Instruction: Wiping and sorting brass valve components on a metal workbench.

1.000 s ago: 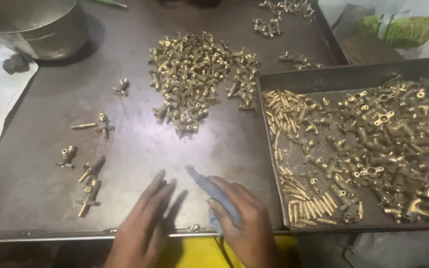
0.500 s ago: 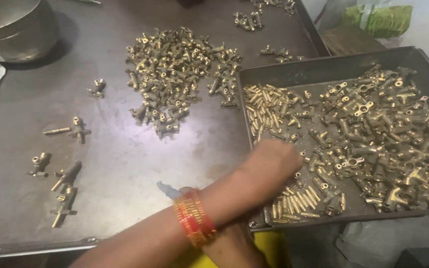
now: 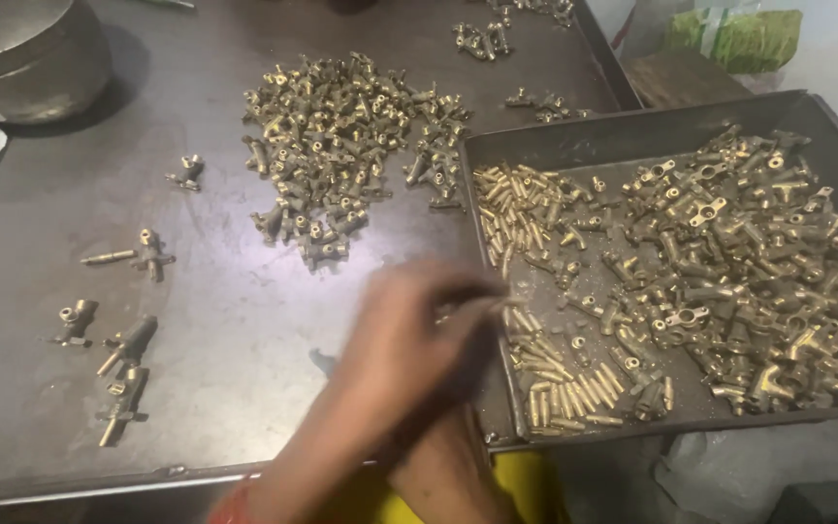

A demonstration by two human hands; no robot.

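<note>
Since half a second ago our left hand (image 3: 409, 335) has drawn back to the tray's (image 3: 574, 146) near-left edge, apparently pinching small brass pins (image 3: 535, 344); our right hand's (image 3: 448, 466) grip we cannot tell.

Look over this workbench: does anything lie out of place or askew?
The tray of brass fittings sits askew, overhanging the table's front edge. A few fittings lie scattered at the left, apart from the main pile.

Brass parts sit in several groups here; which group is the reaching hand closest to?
The slim brass pins along the tray's left edge. The left hand blurs right beside them, while the fittings pile lies farther up the table.
</note>
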